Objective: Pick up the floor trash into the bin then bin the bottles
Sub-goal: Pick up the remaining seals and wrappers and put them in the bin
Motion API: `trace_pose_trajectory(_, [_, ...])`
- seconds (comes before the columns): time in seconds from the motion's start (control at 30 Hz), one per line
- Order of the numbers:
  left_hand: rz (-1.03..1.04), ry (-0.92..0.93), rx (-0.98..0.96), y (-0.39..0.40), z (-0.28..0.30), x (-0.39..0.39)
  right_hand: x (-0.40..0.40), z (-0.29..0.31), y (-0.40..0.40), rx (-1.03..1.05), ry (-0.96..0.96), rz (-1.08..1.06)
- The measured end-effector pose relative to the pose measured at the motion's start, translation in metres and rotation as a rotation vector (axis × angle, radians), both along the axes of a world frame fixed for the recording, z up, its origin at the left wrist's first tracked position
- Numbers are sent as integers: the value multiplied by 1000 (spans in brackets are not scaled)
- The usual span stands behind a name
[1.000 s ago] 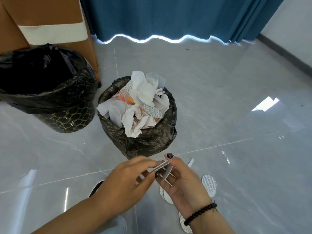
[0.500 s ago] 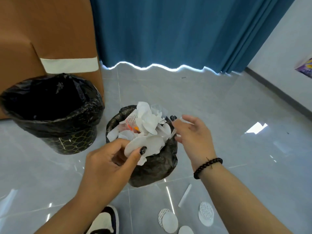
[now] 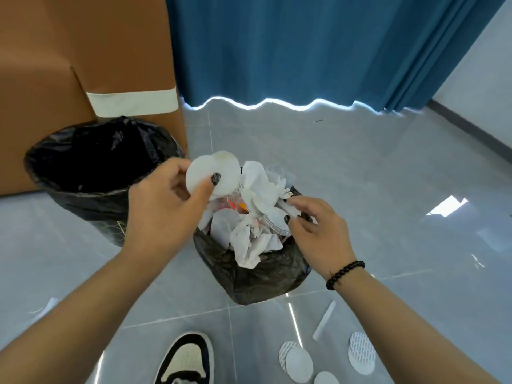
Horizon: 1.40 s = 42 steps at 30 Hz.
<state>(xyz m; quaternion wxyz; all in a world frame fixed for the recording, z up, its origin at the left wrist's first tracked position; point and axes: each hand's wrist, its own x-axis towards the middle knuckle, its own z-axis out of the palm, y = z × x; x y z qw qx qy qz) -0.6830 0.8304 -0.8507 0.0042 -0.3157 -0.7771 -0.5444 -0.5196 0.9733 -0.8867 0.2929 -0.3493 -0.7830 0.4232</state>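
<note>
My left hand (image 3: 163,206) pinches round white cotton pads (image 3: 212,173) between thumb and fingers, held above the gap between the two bins. My right hand (image 3: 313,231) is over the right rim of the small black-bagged bin (image 3: 249,273), fingers curled onto the white paper trash (image 3: 257,206) heaped in it; whether it grips a piece is unclear. The larger black-lined bin (image 3: 91,173) stands to the left, its inside dark. More round pads (image 3: 299,364) (image 3: 361,350) and a white paper strip (image 3: 324,320) lie on the floor at the lower right. No bottles are visible.
A brown cardboard box (image 3: 69,65) stands behind the large bin, and a blue curtain (image 3: 304,51) hangs at the back. My black-and-white shoe (image 3: 185,358) is on the grey tiled floor below the small bin. A white wall runs along the right.
The camera and both hands rose from the floor to the bins. My left hand lifted the pads up and left; my right hand came down onto the heaped trash.
</note>
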Motion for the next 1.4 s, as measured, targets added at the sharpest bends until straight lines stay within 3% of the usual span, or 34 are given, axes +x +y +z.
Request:
trace_pose_trajectory(0.2, [-44, 225, -510, 58, -28, -57, 49, -10, -11, 71, 96, -89])
trace_pose_trajectory(0.3, [-139, 229, -784, 72, -40, -60, 82, -33, -16, -47, 119, -221])
trace_pose_trajectory(0.5, [-101, 85, -491, 68, -31, -58, 126, -83, -19, -190, 34, -350])
trace_pose_trajectory(0.6, [-57, 40, -377, 53, -30, -40, 139, -110, -20, -259, -102, -366])
trace_pose_trajectory(0.83, [-94, -25, -117, 12, -30, 26, 143, -179, -54, -371, -589, -85])
trace_pose_trajectory(1.03, [-268, 79, -203, -26, -49, 89, 132, -211, -70, -243, -770, 20])
trace_pose_trajectory(1.23, [-423, -78, -336, -33, -72, 114, 124, -225, -65, -133, -898, -58])
trace_pose_trajectory(1.3, [-453, -79, -347, -32, -73, 115, 124, -228, -61, -146, -871, -64])
trace_pose_trajectory(1.4, [-486, -111, -348, -31, -73, 117, 124, -223, -60, -314, -610, -113])
